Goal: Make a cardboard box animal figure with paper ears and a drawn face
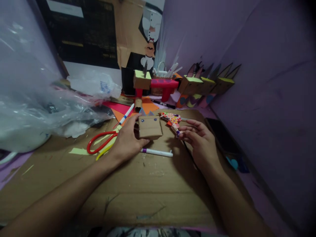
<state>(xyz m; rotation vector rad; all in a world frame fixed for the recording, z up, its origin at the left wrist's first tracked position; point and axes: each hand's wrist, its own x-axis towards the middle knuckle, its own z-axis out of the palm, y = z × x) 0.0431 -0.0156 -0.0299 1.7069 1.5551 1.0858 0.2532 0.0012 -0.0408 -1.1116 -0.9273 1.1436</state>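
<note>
My left hand (pixel 128 136) is wrapped round a small cardboard box (pixel 150 127) with two dark drawn eyes and grey pointed ears. It holds the box above the cardboard mat. To the right, the fingertips of my right hand (pixel 199 138) grip the handle end of a glue gun (pixel 172 120) covered in colourful patterns. The gun's nozzle points left, towards the box, and a glue stick sticks out of its back. Under the box lies a white marker (pixel 158 152) with a purple band. Red-handled scissors (pixel 101 141) lie beside my left wrist, partly hidden.
Clear plastic bags (pixel 59 102) bulge at the left. At the back stand a red animal figure (pixel 164 84) with a box head, a basket of markers (pixel 168 70) and several box heads with ears (pixel 195 84). A dark phone-like slab (pixel 222 135) lies along the right wall.
</note>
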